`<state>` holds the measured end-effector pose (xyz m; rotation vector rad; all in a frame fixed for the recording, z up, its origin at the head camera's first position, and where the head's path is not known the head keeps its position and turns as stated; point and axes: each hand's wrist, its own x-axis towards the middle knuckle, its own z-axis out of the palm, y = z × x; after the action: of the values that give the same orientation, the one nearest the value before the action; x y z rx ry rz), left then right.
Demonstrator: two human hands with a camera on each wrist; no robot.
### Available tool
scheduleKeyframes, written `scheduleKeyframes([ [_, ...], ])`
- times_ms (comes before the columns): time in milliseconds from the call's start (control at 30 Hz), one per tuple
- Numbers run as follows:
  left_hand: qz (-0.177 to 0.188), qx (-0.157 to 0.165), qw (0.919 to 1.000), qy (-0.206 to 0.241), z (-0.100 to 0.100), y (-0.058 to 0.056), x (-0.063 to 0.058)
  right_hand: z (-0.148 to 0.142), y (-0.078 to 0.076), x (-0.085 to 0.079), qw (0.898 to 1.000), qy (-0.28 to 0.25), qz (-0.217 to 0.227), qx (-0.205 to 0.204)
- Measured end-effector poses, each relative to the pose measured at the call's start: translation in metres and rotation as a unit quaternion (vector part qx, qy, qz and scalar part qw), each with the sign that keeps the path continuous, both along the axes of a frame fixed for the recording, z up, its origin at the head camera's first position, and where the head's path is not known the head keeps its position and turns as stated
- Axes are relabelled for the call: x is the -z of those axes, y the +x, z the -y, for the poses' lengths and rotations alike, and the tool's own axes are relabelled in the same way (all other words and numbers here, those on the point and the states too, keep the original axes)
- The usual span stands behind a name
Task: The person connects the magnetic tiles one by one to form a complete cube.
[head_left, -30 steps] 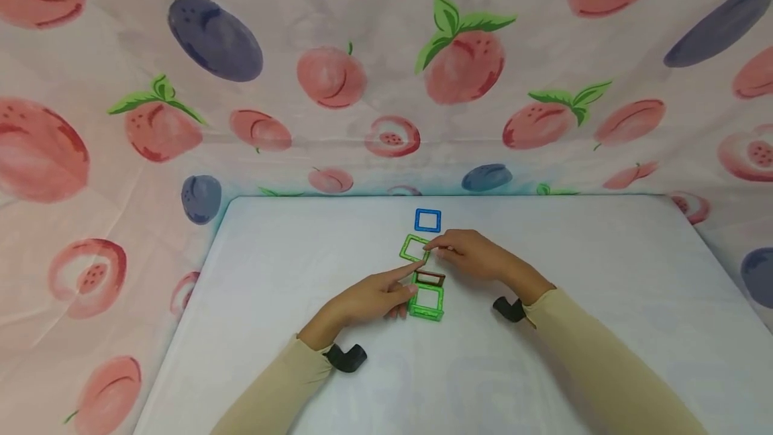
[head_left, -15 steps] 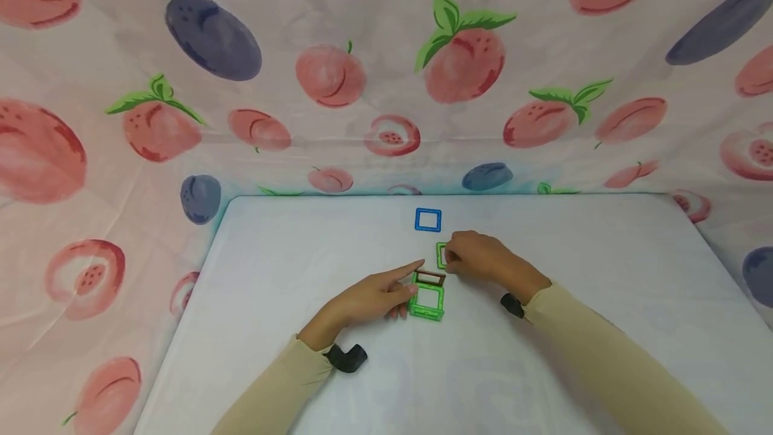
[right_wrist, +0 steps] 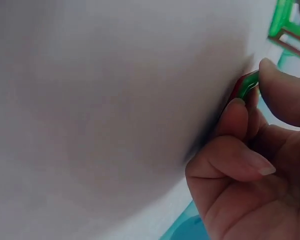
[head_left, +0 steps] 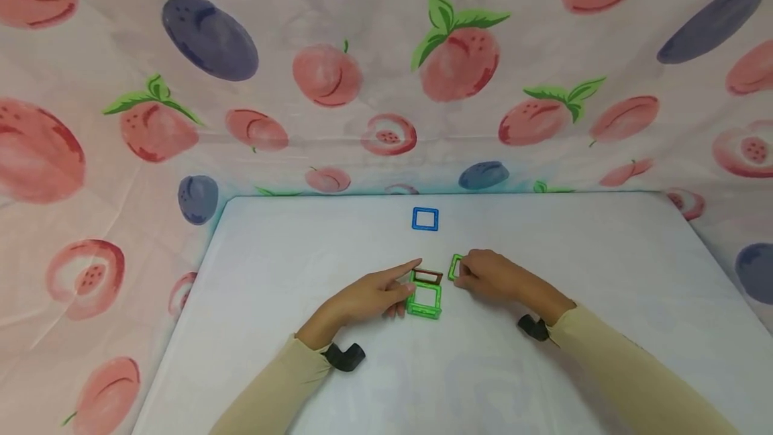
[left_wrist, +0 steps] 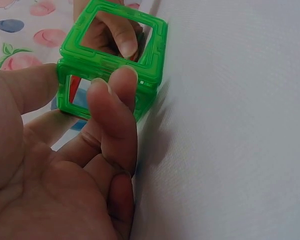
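My left hand (head_left: 373, 295) steadies a small box of see-through green magnetic tiles (head_left: 424, 311), thumb and curled fingers at its left side. The index finger stretches past its far corner. At the box's far side a dark red magnetic tile (head_left: 430, 281) leans at a tilt. To the right of the box, my right hand (head_left: 492, 275) pinches a green magnetic tile (head_left: 453, 268) between thumb and fingers, close over the table. In the right wrist view a dark red edge (right_wrist: 234, 91) shows against this green tile (right_wrist: 249, 84); the fingers hide most of it.
A blue square magnetic tile (head_left: 425, 229) lies flat farther back on the white table (head_left: 290, 247). Behind the table's far edge hangs a cloth (head_left: 272, 173) printed with fruit. Black bands (head_left: 345, 358) sit on both wrists.
My right hand has taken hold of the green tile that lay between the blue tile and the box, and has drawn it right and toward me. The left hand stays at the box.
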<state>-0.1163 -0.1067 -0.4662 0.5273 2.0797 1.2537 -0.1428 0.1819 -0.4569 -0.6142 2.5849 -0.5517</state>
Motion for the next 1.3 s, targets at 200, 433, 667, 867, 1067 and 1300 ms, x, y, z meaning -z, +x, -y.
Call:
scheduleKeyframes([
  [200,0.006,-0.003,1.0,0.0,0.0,0.0,0.001,-0.005,0.01,0.0,0.997,-0.062,0.038,0.004],
  [433,0.004,-0.007,1.0,0.003,0.001,-0.001,0.001,-0.003,0.026,-0.005,0.982,-0.143,0.121,0.029],
  [667,0.011,-0.011,0.9999,0.006,0.0,-0.001,0.001,0.006,0.045,-0.004,0.94,-0.228,0.233,0.098],
  [867,0.009,-0.01,0.9999,0.008,0.0,-0.001,0.001,0.011,0.048,-0.002,0.906,-0.301,0.27,0.128],
  [1067,0.008,-0.007,0.9999,0.004,0.001,0.0,0.001,0.015,0.047,0.003,0.866,-0.368,0.317,0.118],
  [1300,0.005,-0.002,1.0,-0.004,0.001,0.0,0.0,0.016,0.043,-0.001,0.901,-0.314,0.278,0.112],
])
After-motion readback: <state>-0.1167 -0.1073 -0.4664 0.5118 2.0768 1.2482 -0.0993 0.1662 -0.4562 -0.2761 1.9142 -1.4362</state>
